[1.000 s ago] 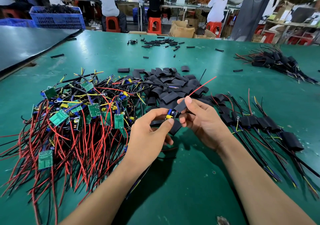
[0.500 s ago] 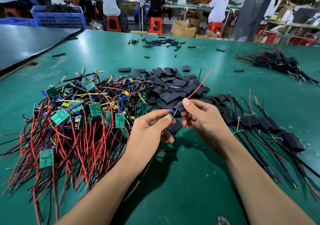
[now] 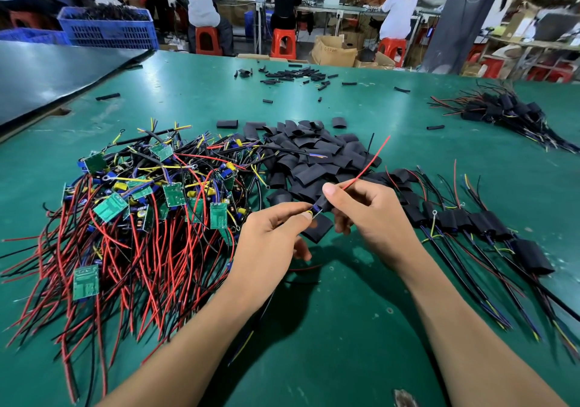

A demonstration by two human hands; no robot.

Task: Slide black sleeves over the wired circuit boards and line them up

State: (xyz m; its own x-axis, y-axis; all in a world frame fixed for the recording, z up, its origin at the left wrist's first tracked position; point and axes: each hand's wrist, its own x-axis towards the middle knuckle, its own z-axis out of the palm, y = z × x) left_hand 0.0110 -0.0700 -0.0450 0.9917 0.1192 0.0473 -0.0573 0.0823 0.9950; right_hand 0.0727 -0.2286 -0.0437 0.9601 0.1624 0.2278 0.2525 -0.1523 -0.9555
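My left hand (image 3: 270,237) pinches a wired circuit board (image 3: 314,212) by its end, only a blue and yellow tip showing. My right hand (image 3: 370,215) grips a black sleeve (image 3: 324,202) that covers most of that board; a red wire (image 3: 370,163) sticks up out of it past my thumb. A heap of bare green boards with red and black wires (image 3: 141,215) lies to the left. Loose black sleeves (image 3: 314,158) are piled beyond my hands. Sleeved boards (image 3: 470,221) lie in a row on the right.
A green table (image 3: 345,328) carries everything. Another empty sleeve (image 3: 317,229) lies under my hands. A second bundle of sleeved boards (image 3: 508,115) sits far right, small tube offcuts (image 3: 292,75) at the back. People sit on red stools beyond the table's far edge.
The sleeve has slid further over the board, so less of the board shows between my fingers. Both hands have stayed in about the same spot above the table.
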